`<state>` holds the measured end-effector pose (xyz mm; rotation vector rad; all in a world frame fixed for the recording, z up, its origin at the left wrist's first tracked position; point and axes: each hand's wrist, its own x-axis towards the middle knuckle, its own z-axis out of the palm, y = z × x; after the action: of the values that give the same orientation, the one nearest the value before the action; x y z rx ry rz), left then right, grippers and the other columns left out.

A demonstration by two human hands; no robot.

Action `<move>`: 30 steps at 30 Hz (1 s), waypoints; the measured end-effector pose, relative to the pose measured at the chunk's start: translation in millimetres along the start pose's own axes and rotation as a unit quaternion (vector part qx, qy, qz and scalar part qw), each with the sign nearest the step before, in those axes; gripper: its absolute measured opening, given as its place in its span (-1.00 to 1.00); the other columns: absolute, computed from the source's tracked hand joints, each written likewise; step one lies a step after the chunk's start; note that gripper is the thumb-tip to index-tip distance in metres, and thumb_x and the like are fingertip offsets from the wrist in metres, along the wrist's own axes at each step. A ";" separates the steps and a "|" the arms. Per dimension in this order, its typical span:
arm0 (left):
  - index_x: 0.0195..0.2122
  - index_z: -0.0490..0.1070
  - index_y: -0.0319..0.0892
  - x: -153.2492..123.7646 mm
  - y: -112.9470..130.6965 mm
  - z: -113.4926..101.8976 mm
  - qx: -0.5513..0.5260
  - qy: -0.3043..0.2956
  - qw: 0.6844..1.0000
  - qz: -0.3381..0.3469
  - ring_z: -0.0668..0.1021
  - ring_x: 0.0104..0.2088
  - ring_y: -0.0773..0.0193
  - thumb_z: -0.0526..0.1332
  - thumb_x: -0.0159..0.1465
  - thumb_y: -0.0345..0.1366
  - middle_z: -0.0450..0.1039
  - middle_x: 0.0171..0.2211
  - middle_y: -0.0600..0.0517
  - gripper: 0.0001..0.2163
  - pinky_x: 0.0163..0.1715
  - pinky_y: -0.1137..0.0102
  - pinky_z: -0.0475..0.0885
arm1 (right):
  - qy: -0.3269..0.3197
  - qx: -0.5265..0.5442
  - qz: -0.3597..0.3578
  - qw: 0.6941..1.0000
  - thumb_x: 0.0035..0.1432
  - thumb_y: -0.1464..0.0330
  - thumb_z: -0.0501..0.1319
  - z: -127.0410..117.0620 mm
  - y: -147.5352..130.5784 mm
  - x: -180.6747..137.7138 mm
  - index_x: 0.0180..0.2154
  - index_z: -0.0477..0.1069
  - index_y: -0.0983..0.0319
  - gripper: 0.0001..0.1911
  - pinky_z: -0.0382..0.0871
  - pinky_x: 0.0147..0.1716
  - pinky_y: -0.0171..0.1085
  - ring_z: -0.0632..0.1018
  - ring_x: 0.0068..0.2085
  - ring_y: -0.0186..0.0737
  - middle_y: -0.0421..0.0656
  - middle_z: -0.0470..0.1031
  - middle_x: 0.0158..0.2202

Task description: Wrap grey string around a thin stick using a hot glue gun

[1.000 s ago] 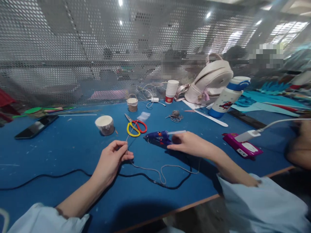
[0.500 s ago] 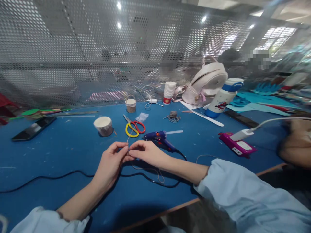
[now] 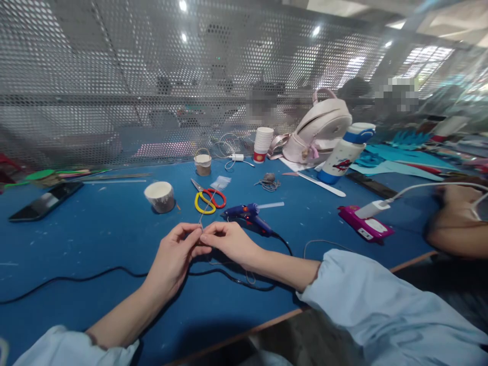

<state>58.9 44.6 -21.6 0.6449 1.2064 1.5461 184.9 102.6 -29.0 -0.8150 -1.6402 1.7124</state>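
Note:
Fingertips of my left hand (image 3: 172, 258) and my right hand (image 3: 230, 243) meet in a pinch over the blue table (image 3: 95, 244). Both are closed on a thin grey string (image 3: 208, 206), which runs up from the fingers across the scissors; the pinched part is mostly hidden. Just beyond lie the scissors (image 3: 206, 200), with one yellow and one red handle, blades apart. A blue glue gun (image 3: 247, 214) with a clear glue stick rests beside my right hand. Left of the scissors stands a white-topped cup (image 3: 160, 197), its side partly wrapped in grey.
A smaller wrapped cup (image 3: 203, 165), stacked paper cups (image 3: 263, 145), a string bundle (image 3: 269, 181), a backpack (image 3: 320, 129) and a bottle (image 3: 345, 153) stand farther back. A phone (image 3: 46, 202) lies left. A black cord (image 3: 95, 272) crosses in front. Another person's arm (image 3: 457, 218) rests right, near a purple device (image 3: 364, 224).
The fingertips have drawn slightly closer together on the string, my right hand moving a little left. The view has shifted slightly; the table items stay in place.

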 end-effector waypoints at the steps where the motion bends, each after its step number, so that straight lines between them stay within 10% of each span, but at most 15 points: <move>1: -0.43 0.45 -0.25 0.5 -1.0 -0.2 0.004 0.003 1.000 0.002 0.50 -0.52 0.42 0.44 -0.11 -0.30 0.44 -0.45 0.10 -0.75 -0.52 0.50 0.49 | 0.001 -0.002 -0.004 1.000 -0.07 0.24 0.30 0.0 0.5 -0.4 -0.44 0.48 0.32 -0.76 0.26 -0.35 -0.35 0.40 -0.43 -0.38 -0.22 0.46 -0.48; 30: -0.54 0.44 -0.24 6.2 -12.0 -9.3 0.032 0.010 0.999 0.028 0.39 -0.53 0.40 0.43 -0.11 -0.22 0.41 -0.60 0.09 -0.75 -0.46 0.49 0.28 | 0.013 0.013 0.021 1.000 -0.06 0.28 0.30 4.3 -0.3 -3.8 -0.48 0.49 0.30 -0.81 0.23 -0.38 -0.36 0.39 -0.46 -0.40 -0.22 0.50 -0.49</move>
<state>53.6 46.6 -37.0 0.7113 1.2666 1.5692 183.8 97.0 -28.6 -0.8606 -1.5903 1.7407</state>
